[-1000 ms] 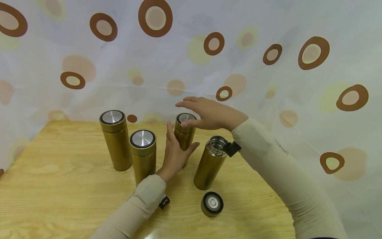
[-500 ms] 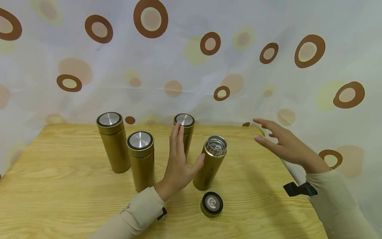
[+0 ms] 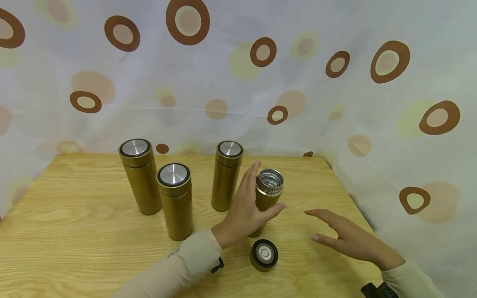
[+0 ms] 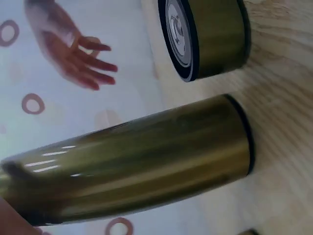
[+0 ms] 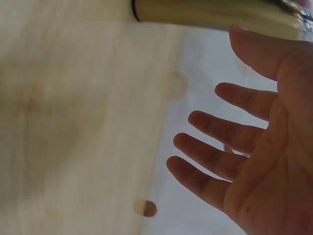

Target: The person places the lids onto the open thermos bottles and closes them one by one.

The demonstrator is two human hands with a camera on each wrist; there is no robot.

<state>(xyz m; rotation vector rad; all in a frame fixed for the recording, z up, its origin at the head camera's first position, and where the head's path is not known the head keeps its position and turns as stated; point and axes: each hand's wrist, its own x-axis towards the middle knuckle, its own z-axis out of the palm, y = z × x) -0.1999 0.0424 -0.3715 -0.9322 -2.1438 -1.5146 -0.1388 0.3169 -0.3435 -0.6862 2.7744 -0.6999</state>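
Note:
A gold thermos flask [image 3: 267, 202] stands upright without its lid, so its steel mouth shows. My left hand [image 3: 247, 211] is right beside it on the left, fingers extended and thumb spread across its front. In the left wrist view the flask's body [image 4: 142, 161] spans the picture, with a bit of the hand at the left edge. The lid [image 3: 263, 255] lies upside down on the table, in front of that flask. My right hand [image 3: 355, 240] hovers to the right of both, fingers outstretched and holding nothing; its bare palm shows in the right wrist view.
Three capped gold flasks stand on the wooden table [image 3: 74, 231]: one at the back left [image 3: 143, 182], one nearer me [image 3: 177, 207], one at the back middle [image 3: 225, 180]. A patterned cloth [image 3: 223, 82] hangs behind and along the right side.
My left hand has come away from the back middle flask and moved right, to the lidless one. My right hand has left that capped flask's top and swung right and down.

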